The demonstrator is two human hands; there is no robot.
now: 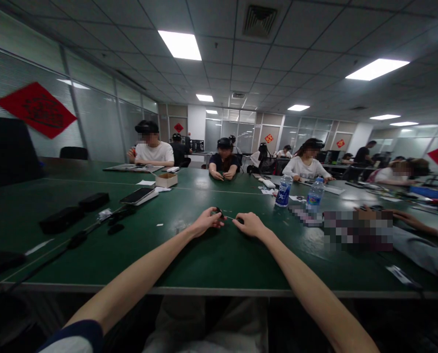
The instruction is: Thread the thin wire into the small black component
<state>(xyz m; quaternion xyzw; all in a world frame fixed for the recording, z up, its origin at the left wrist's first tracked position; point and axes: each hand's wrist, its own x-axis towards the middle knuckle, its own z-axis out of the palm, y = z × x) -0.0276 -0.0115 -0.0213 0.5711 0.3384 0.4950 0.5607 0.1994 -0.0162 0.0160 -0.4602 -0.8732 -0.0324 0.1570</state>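
Above the green table (189,264), both my hands are close together in front of me. My left hand (206,223) is closed on a small black object (219,212), held between thumb and fingers. My right hand (252,226) is closed on a small dark piece (240,220), mostly hidden by its fingers. A thin pale shaft or strand (230,218) spans the gap between the hands; whether it touches the black object cannot be made out. A small white scrap (159,225) lies left of my left hand.
Leftward lie a phone (136,196), black boxes (61,219), cables and a small open carton (166,180). Two plastic bottles, one blue-labelled (283,191) and one clear (315,195), stand to the right. Other people sit across and beside the table, one arm (417,245) near at right.
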